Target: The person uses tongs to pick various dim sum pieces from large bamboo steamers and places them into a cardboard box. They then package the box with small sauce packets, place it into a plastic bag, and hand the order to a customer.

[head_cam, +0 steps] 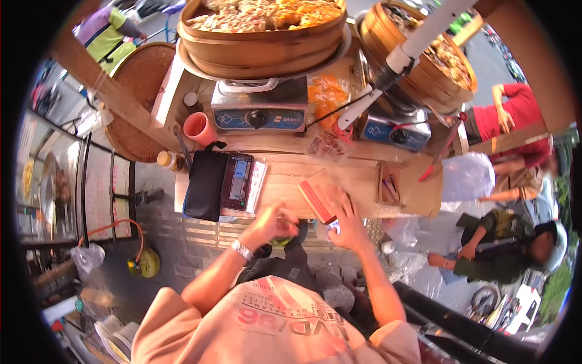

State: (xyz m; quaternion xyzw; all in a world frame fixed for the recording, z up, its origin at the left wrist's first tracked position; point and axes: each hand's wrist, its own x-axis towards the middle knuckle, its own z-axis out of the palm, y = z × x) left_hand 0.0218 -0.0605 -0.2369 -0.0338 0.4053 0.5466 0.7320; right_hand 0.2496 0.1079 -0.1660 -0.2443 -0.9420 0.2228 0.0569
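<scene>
My right hand (349,225) is at the right end of a small red-and-brown cardboard box (317,196), fingers over its edge and thumb below. Something blue and white (334,226) shows by that thumb, too small to name. Wearing a metal-banded watch, my left hand (275,223) hovers at the counter's front edge, left of the box. Its fingers are curled and blurred, so whether they hold anything cannot be made out. Left of the box, a smartphone (238,181) with its screen lit lies beside a black pouch (207,184) on the wooden counter (284,170).
Bamboo steamers of dumplings (263,54) (409,54) sit above gas stoves (259,111) (395,129). A pink cup (200,128), a jar (170,160) and an open cardboard tray with pens (388,189) line the counter. A white pole (400,59) slants across. People stand at right.
</scene>
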